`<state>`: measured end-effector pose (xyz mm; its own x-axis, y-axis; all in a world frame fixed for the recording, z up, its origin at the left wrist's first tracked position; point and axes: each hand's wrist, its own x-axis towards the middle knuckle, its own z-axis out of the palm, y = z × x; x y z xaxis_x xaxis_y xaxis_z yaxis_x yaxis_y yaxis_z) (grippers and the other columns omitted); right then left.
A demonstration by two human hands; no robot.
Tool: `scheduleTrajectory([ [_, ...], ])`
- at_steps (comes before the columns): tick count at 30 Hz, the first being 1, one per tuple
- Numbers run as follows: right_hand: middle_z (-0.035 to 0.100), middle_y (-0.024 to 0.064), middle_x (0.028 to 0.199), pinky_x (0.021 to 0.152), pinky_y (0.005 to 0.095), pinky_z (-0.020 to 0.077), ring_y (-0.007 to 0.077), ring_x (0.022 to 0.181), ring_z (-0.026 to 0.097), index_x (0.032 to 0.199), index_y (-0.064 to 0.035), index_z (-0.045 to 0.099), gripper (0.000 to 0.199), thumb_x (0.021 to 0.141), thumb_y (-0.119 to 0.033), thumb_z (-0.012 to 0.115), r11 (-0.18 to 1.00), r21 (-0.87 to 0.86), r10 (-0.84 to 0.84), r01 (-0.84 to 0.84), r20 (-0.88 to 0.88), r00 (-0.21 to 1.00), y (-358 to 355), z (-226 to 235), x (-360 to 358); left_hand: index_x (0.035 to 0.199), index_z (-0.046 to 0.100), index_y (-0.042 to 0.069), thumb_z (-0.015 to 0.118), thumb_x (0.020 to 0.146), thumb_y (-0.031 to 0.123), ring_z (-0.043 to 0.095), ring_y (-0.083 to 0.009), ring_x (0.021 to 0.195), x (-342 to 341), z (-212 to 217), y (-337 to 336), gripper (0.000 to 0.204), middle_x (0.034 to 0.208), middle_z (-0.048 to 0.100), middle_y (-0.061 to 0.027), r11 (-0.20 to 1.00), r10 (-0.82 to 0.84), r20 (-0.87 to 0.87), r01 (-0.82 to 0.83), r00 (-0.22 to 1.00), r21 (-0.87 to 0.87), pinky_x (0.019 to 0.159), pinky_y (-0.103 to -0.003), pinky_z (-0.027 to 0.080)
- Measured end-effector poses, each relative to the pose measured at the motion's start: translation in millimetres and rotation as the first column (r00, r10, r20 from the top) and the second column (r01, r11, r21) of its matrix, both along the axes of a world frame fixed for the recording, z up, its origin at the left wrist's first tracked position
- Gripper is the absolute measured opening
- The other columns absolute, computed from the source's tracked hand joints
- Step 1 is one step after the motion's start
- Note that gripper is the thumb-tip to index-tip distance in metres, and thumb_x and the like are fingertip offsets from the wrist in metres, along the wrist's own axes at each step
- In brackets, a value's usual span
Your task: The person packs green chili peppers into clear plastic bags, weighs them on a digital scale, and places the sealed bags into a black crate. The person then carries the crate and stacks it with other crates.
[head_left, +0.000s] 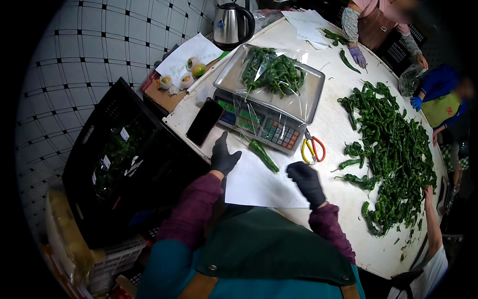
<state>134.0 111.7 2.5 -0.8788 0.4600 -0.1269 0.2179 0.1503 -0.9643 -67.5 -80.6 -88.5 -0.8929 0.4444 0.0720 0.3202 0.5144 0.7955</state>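
My left hand (223, 157), in a black glove, rests with fingers spread at the table's near edge, on the corner of a white sheet of paper (259, 185). My right hand (307, 182), also black-gloved, lies on the paper's right side with curled fingers, holding nothing. A single green pepper (263, 155) lies between the hands, just in front of a weighing scale (264, 124). On the scale's steel tray (303, 102) sits a clear bag of green peppers (271, 72).
A black phone (204, 121) lies left of the scale, yellow and red scissors (312, 148) to its right. A big heap of green peppers (393, 149) covers the table's right side. Other people's gloved hands (357, 56) work at the far edge. A black crate (119, 159) stands left; a kettle (230, 24) behind.
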Motion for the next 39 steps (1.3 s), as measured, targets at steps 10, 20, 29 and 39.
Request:
scheduleTrajectory([
  [10,0.054,0.0134,0.076,0.061,0.0407,0.0432,0.0304,0.074,0.054,0.087,-0.0045,0.053,0.021,0.072,-0.018,0.058,0.646,0.703,0.11,-0.297,0.3,0.948,-50,-39,-58,0.132,0.02,0.01,0.071,0.06,0.021,0.04,-0.0361,0.105,-6,45,42,0.089,0.121,0.039,-0.0179,0.996,-0.046,-0.468,0.074,0.882,0.041,0.082,-0.046,0.034],
  [20,0.059,0.0099,0.088,0.066,0.0258,0.0437,0.0143,0.076,0.056,0.101,0.0001,0.05,0.024,0.086,-0.019,0.05,0.651,-0.749,-0.029,0.121,0.134,0.991,-62,27,2,0.107,0.05,0.013,0.061,0.063,0.006,0.042,-0.0283,0.105,-22,106,47,0.046,0.112,0.046,-0.0107,0.968,-0.165,-0.725,0.251,0.669,0.012,0.085,-0.041,0.031],
  [29,0.055,0.0048,0.09,0.064,0.0241,0.0401,0.011,0.075,0.05,0.097,-0.0031,0.048,0.017,0.086,-0.017,0.05,0.482,-0.873,-0.392,0.073,-0.14,0.909,-56,29,-96,0.093,0.057,0.015,0.062,0.062,0.005,0.046,-0.0238,0.094,-14,143,56,0.033,0.099,0.051,-0.0051,0.944,-0.175,-0.76,0.327,0.626,0.051,0.079,-0.038,0.032],
  [39,0.059,0.0073,0.082,0.065,0.028,0.0462,0.0172,0.075,0.057,0.089,-0.005,0.058,0.014,0.077,-0.002,0.051,0.898,-0.44,-0.235,0.025,-0.43,0.872,4,-10,-171,0.092,0.054,0.011,0.065,0.064,0.006,0.046,-0.025,0.095,0,147,68,0.031,0.102,0.049,-0.0076,0.916,-0.185,-0.771,0.392,0.609,0.09,0.077,-0.038,0.033],
])
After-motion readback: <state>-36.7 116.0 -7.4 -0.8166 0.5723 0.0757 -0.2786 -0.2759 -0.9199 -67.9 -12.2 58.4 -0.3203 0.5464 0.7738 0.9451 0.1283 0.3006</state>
